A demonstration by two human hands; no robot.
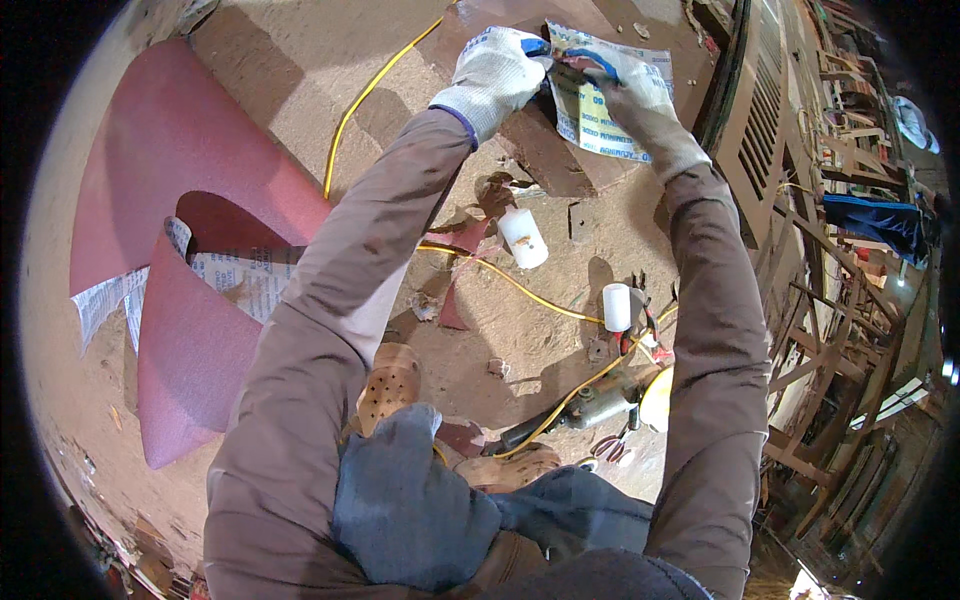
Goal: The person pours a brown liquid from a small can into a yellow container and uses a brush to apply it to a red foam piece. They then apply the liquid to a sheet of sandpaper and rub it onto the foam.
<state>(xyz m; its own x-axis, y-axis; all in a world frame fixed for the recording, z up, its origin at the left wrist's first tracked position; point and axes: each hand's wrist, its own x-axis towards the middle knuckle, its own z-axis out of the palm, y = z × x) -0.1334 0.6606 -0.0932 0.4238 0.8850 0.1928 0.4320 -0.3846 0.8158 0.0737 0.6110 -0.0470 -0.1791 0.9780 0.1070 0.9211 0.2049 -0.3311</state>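
Both my hands wear white knit gloves with blue at the fingers, and they meet at the top of the head view. A cut piece of sandpaper (592, 118), its pale printed backing showing, hangs between and behind them. My left hand (497, 80) is closed, pinching at the piece's left edge; its fingertips are partly hidden. My right hand (640, 95) is closed over the upper middle of the piece. Something dark and reddish shows between the fingertips, too small to make out. Below the hands lies a brown board (545, 150) on the sandy ground.
A large curled sheet of red sandpaper (190, 130) lies at left. A yellow cord (500, 275) crosses the ground. Two white cylinders (523, 238), a power tool (595, 405) and scissors (610, 447) lie near my feet. A louvred wooden panel (765, 120) and stacked timber (850, 360) stand at right.
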